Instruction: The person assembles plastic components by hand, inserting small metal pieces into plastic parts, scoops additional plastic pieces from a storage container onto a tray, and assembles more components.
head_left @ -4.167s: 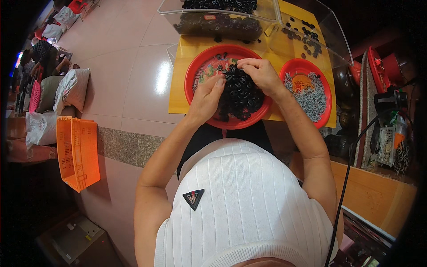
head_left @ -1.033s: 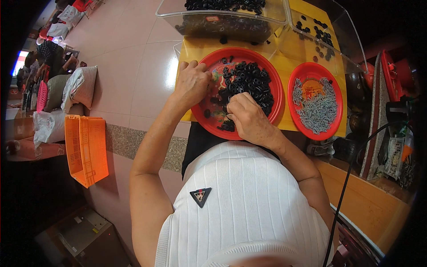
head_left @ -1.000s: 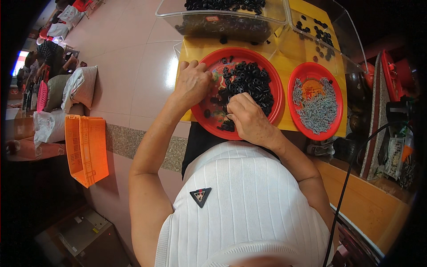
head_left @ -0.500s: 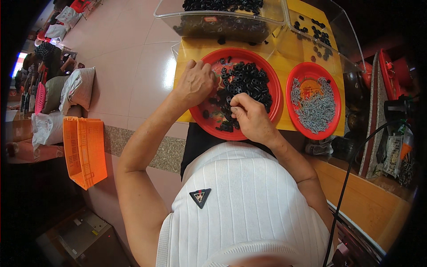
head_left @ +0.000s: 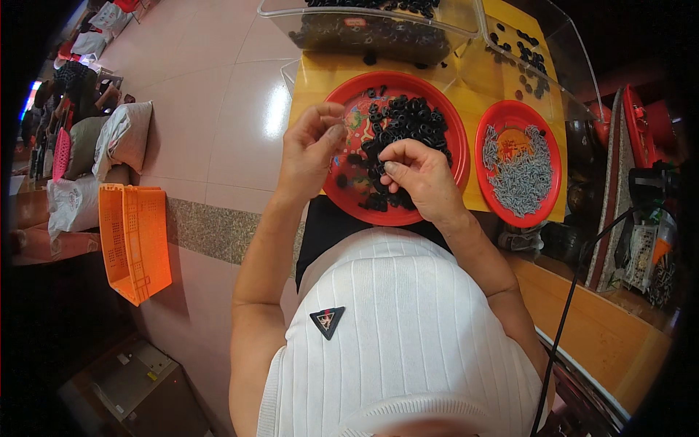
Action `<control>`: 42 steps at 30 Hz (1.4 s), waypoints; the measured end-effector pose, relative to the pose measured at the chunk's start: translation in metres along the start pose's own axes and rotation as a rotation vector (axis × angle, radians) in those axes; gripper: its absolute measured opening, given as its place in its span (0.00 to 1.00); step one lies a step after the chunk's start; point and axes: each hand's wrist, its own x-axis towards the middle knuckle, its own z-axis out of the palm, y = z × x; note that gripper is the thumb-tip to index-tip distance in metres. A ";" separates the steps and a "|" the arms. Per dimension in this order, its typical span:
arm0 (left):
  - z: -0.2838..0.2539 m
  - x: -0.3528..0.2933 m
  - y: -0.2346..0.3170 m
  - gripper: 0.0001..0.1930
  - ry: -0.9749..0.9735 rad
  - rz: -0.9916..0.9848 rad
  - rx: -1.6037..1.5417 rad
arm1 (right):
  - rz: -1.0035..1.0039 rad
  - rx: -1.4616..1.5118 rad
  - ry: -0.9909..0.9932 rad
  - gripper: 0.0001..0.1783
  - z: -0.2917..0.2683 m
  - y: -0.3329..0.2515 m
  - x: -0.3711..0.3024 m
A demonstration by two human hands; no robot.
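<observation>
A round red plate (head_left: 456,167) in front of me holds a heap of small black pieces with holes (head_left: 411,120). My left hand (head_left: 309,149) hovers over the plate's left rim, its fingers bent and the thumb apart from them, with nothing visible between. Above the near part of the heap, my right hand (head_left: 426,178) pinches thumb against fingertips; whatever lies in the pinch is too small and hidden to name. Right of it, an oval red plate (head_left: 557,171) holds many small silvery screws (head_left: 520,182).
A clear plastic bin (head_left: 466,33) full of black pieces stands at the table's far side, beside another clear bin (head_left: 575,51) with fewer. An orange crate (head_left: 149,244) and stuffed sacks (head_left: 124,138) sit on the floor at left. A black cable (head_left: 571,298) runs down the right side.
My left hand has turned and lifted from the plate's left side, its thumb now showing. The right hand stays over the heap, its pinch turned slightly. The view has shifted a little.
</observation>
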 end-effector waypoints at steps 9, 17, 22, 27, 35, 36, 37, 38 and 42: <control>0.008 -0.030 -0.014 0.03 -0.073 -0.254 -0.802 | -0.039 0.119 -0.017 0.06 0.016 -0.012 -0.005; 0.012 -0.041 -0.013 0.03 -0.098 -0.272 -0.932 | -0.109 0.053 0.017 0.03 0.025 -0.010 -0.010; 0.012 -0.047 -0.011 0.04 -0.046 -0.272 -0.862 | -0.147 0.017 0.067 0.04 0.031 -0.011 -0.013; 0.017 -0.050 -0.007 0.06 0.014 -0.192 -0.775 | -0.131 0.012 0.083 0.04 0.034 -0.016 -0.015; 0.019 -0.052 -0.008 0.09 0.039 -0.119 -0.711 | -0.095 -0.009 0.097 0.04 0.035 -0.018 -0.016; 0.019 -0.053 -0.008 0.09 0.039 -0.112 -0.687 | -0.096 -0.010 0.097 0.04 0.035 -0.018 -0.016; 0.019 -0.053 -0.007 0.09 0.040 -0.106 -0.664 | -0.091 -0.018 0.096 0.04 0.035 -0.018 -0.016; 0.020 -0.053 -0.007 0.09 0.040 -0.107 -0.664 | -0.085 -0.025 0.096 0.04 0.035 -0.018 -0.016; 0.020 -0.055 -0.009 0.09 0.058 -0.063 -0.592 | -0.075 -0.059 0.092 0.04 0.034 -0.016 -0.016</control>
